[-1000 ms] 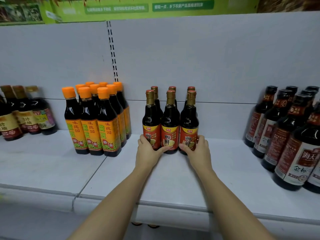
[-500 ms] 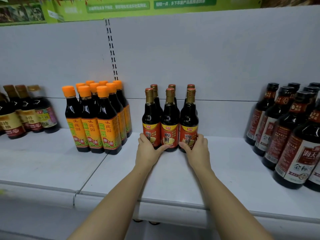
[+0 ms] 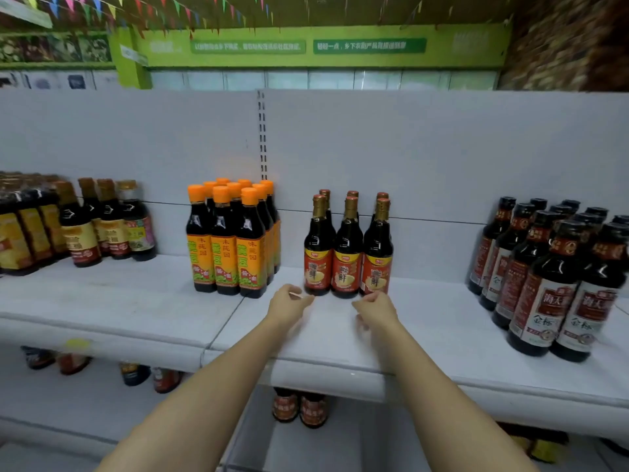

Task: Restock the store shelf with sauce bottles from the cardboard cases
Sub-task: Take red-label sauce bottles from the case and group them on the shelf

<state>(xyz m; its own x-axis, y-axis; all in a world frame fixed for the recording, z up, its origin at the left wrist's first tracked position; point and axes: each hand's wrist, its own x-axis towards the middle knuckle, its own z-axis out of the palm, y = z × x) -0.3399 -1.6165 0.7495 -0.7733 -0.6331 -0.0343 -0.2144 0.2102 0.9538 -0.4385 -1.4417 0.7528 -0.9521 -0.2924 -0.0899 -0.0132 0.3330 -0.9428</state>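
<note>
Both hands have been drawn back from the red-labelled bottles [image 3: 348, 253], which were being touched at the base a moment earlier; the view has also been tilted upward. The left hand [image 3: 287, 303] is now held just in front of the cluster, apart from it, with fingers loosely curled around nothing; the right hand [image 3: 374, 310] is likewise close to the front right bottle, loosely curled and holding nothing, though blur leaves it unclear whether the label is grazed. The six bottles are left upright in two rows of three on the white shelf [image 3: 425, 321], between the orange-capped bottles [image 3: 235, 240] and the dark bottles [image 3: 551, 277] at right; no cardboard case is in view. A front bottle could be tipped if it is clipped by a knuckle; being tall, narrow and closely packed, its neighbours could be toppled too, and one could be rolled off the shelf edge.
</note>
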